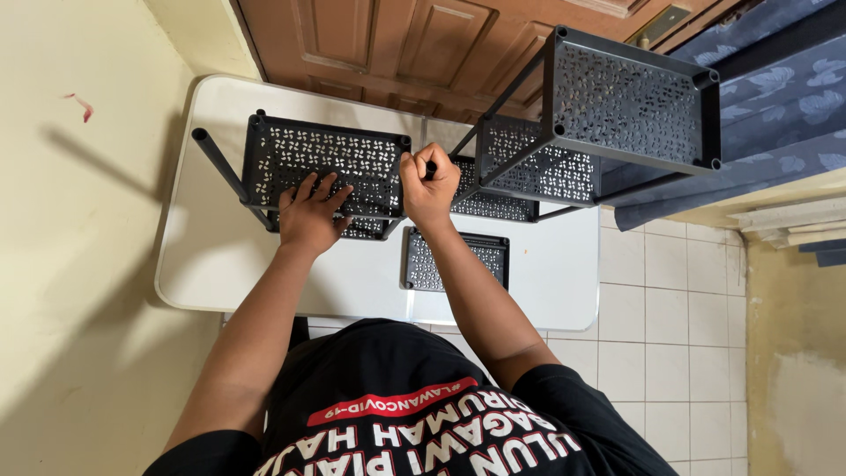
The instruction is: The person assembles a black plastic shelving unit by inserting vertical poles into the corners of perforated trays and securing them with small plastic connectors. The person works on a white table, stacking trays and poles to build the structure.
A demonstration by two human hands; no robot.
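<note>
1. Head view looks straight down at a white folding desk pushed against a cream wall and a brown wooden door.
2. Left hand lies flat, fingers spread wide, palm down on a black perforated shelf panel at the desk's left part. It presses, grips nothing.
3. Right hand is closed in a fist around a black pole at the panel's right corner; pole end hidden inside the fist.
4. Another black pole sticks out at the panel's left side, tilted.
5. Assembled black rack, several perforated tiers joined by thin poles, lies tipped on its side at the desk's right, top tier closest to the camera.
6. Small loose black perforated panel lies flat on the desk, just under the right forearm, near the front edge.
7. White tiled floor to the right; blue patterned cloth at top right beside the rack.
8. Person wears a black printed shirt.
</note>
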